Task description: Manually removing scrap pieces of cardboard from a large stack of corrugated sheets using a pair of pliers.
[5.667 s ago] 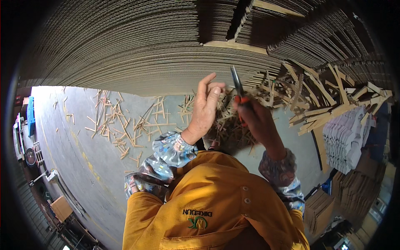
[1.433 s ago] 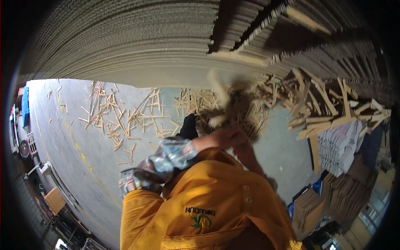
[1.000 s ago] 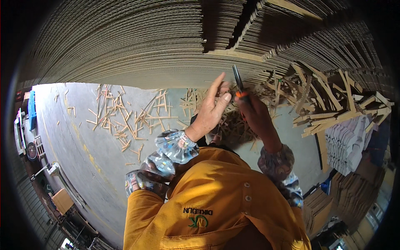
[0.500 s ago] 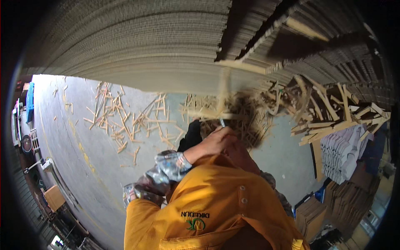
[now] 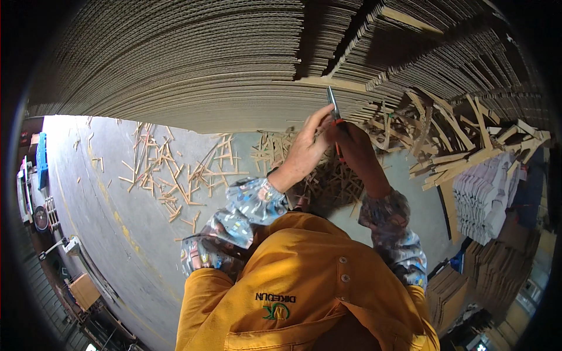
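Note:
Pliers (image 5: pixel 332 99) with slim metal jaws and red-orange handles point at the edge of the stacked corrugated cardboard sheets (image 5: pixel 234 102) in front of me. Around their handles my right hand (image 5: pixel 355 153) is closed, in shadow. My left hand (image 5: pixel 303 153) presses against the pliers from the left, its extended fingers together beside the base of the jaws. The jaw tips are close to a light cardboard strip (image 5: pixel 333 83) at a notch in the stack; whether they touch it I cannot tell. Part of the handles is hidden between my hands.
Thin cardboard strips (image 5: pixel 184 169) litter the grey floor (image 5: pixel 134 193), with a thicker heap (image 5: pixel 333 181) below my hands. Longer offcuts (image 5: pixel 468 155) pile up at the right, above a stack of pale cut sheets (image 5: pixel 483 202). More brown cardboard (image 5: pixel 448 292) stands at the lower right.
Both hands have moved up and away from my body, toward the cardboard stack, with the pliers. The blurred light strip seen by the tool before no longer shows there.

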A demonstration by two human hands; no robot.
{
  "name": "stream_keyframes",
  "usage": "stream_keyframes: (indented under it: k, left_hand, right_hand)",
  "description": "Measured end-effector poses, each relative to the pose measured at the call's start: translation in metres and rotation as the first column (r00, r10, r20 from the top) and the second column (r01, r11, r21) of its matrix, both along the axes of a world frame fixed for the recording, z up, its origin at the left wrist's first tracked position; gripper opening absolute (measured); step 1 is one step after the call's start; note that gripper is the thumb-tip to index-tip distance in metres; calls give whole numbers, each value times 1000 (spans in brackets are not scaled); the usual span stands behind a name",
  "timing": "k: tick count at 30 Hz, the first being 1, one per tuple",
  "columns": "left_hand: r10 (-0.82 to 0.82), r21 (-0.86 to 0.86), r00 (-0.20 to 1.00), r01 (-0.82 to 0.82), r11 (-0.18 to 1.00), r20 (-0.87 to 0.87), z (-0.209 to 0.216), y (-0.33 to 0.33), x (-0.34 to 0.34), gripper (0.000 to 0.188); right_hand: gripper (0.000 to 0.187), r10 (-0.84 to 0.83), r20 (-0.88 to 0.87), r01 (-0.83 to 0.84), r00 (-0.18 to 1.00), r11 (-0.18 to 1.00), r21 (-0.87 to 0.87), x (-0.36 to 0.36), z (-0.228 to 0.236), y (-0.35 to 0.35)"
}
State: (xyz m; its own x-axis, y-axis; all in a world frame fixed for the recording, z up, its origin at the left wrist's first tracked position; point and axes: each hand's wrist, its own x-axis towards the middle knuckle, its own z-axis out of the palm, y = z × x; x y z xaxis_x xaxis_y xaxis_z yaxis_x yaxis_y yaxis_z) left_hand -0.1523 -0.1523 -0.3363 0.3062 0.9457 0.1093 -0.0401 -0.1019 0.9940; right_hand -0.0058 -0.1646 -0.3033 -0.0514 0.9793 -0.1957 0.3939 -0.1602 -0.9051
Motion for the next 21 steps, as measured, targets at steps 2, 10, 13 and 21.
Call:
stream_keyframes:
  k: [2, 10, 13, 21]
  left_hand:
    - [-91, -117, 995, 97, 988, 51, 16, 14, 8, 38]
    - [-320, 68, 947, 320, 945, 0, -39, -53, 4, 22]
    - [-552, -603, 790, 583, 545, 265, -59, -109, -4, 28]
    - [153, -316, 987, -127, 940, 57, -14, -22, -28, 43]
  right_hand:
    - [29, -59, -58, 57, 997, 998, -35, -13, 2, -3]
    - [28, -37, -113, 14, 993, 980, -200, -16, -21, -86]
    - [26, -55, -220, -64, 974, 864, -500, 6, -81, -165]
    - [24, -54, -123, 26, 991, 974, -223, 5, -10, -49]
